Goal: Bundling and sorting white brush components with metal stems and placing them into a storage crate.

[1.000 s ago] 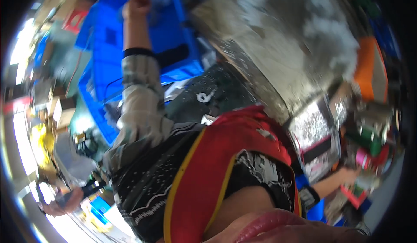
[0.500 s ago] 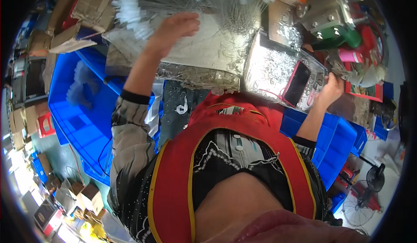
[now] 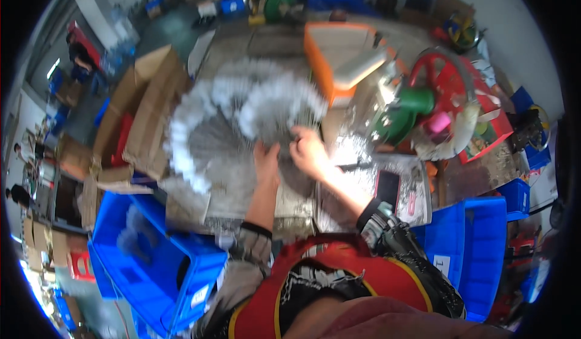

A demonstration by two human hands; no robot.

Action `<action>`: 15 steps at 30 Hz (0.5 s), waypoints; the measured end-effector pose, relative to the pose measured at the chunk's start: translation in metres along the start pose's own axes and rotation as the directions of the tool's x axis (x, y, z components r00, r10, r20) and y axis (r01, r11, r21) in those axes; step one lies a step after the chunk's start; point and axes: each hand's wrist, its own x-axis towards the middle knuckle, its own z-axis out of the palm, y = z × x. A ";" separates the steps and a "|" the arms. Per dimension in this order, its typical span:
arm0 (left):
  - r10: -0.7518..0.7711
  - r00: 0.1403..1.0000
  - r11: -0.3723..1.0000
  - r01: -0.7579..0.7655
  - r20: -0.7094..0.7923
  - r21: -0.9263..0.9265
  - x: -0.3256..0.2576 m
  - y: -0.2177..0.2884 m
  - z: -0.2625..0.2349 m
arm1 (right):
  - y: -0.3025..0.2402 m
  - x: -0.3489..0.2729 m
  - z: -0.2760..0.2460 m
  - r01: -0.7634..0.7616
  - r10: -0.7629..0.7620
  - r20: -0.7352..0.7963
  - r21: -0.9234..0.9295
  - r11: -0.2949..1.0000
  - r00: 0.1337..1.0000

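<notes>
Many thin grey wire stems with fluffy white bristle tips, like small tube brushes (image 3: 281, 106), lie fanned in two rounded heaps on the worktable. My left hand (image 3: 266, 164) is at the near ends of the stems, its thumb and fingers slightly apart. Just right of it, my right hand (image 3: 310, 152) curls its fingers beside the smaller heap. Whether a stem is between those fingers is too blurred to make out. A pale sheet (image 3: 227, 169) lies under the larger heap.
A metal tray (image 3: 357, 203) holding a phone (image 3: 387, 189) sits right of my forearms. Beyond it stand a green machine (image 3: 396, 121) and an orange box (image 3: 321, 66). Cardboard boxes (image 3: 145, 109) flank the left side; blue bins (image 3: 203, 257) hang near both table corners.
The view has tilted up toward the table. My right hand has left the tray's right edge and come to the wire stems beside my left hand.
</notes>
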 end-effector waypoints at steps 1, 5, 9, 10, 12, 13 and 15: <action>0.004 0.997 1.000 -0.005 -0.073 -0.002 -0.002 -0.001 0.000 | 0.010 0.004 0.016 0.146 -0.140 0.048 -0.155 0.977 0.989; -0.056 0.976 0.995 0.037 -0.209 -0.093 -0.003 -0.001 0.003 | 0.001 0.000 0.034 0.186 -0.173 0.150 -0.073 0.980 0.973; -0.093 0.975 0.994 0.079 -0.204 -0.072 -0.003 0.022 0.016 | 0.003 -0.003 0.033 0.303 -0.286 0.167 -0.089 0.949 0.943; -0.112 0.969 0.991 0.093 -0.220 -0.092 -0.007 0.034 0.028 | 0.004 -0.003 0.029 0.337 -0.324 0.150 -0.069 0.939 0.934; -0.110 0.974 0.988 0.086 -0.195 -0.131 -0.003 0.036 0.036 | 0.003 -0.003 0.024 0.323 -0.312 0.158 -0.051 0.945 0.937; -0.097 0.985 0.986 0.075 -0.144 -0.146 0.006 0.029 0.035 | 0.003 -0.002 0.023 0.340 -0.337 0.092 -0.020 0.940 0.937; -0.145 0.962 0.982 0.112 -0.232 -0.151 0.011 0.031 0.040 | 0.000 0.000 0.021 0.211 -0.221 0.104 0.101 0.972 0.970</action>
